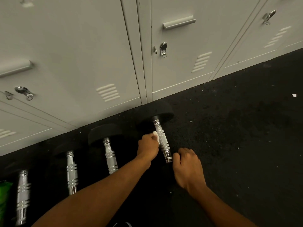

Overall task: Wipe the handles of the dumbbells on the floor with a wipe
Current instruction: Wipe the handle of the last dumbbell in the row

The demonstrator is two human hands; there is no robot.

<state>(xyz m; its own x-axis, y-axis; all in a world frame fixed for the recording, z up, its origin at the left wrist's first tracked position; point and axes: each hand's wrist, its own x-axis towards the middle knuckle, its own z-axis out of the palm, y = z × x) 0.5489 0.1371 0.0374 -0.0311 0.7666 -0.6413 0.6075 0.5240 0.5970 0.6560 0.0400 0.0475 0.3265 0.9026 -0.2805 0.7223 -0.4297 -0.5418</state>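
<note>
Several dumbbells with chrome handles and black heads lie in a row on the dark floor by the lockers. My left hand (147, 147) grips a small white wipe (156, 135) and presses it against the left side of the rightmost dumbbell's handle (162, 138). My right hand (186, 164) lies with curled fingers over the near end of that dumbbell, whose near head is hidden in the dark. To the left are the handles of a second dumbbell (110, 157), a third (71, 171) and a fourth (23, 195).
Grey metal lockers (82, 54) with latches stand right behind the dumbbells. The black rubber floor (237, 136) stretches to the right, speckled with bits of debris and a white scrap (294, 95). A green object (5, 194) shows at the left edge.
</note>
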